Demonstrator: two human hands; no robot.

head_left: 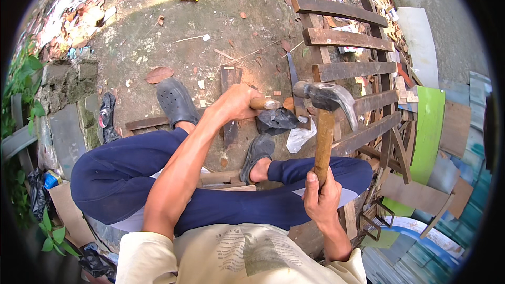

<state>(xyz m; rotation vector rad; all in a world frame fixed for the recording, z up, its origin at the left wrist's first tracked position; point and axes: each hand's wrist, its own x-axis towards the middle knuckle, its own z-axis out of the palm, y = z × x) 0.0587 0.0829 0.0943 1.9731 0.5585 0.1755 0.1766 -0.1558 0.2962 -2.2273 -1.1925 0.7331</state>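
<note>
In my right hand (pixel 322 198), closed round its wooden handle, a claw hammer (pixel 325 131) is raised with its dark metal head up and the claw toward the right. My left hand (pixel 236 102) grips a tool with a round wooden handle (pixel 264 103); the handle's worn butt points right toward the hammer head, and its other end is hidden in the fist. Beneath the left hand lies a dark wood strip (pixel 230 132) on the ground between my feet. Beside that hand are a black plastic bag (pixel 276 121) and a handsaw (pixel 293 71), partly hidden by the hammer.
A slatted wooden frame (pixel 353 69) stands on the right, close to the hammer. Nearby lies a white plastic bag (pixel 301 137). Board offcuts and a green panel (pixel 428 147) lean at far right. A broken block wall (pixel 68 89) and plants (pixel 52 237) border the left.
</note>
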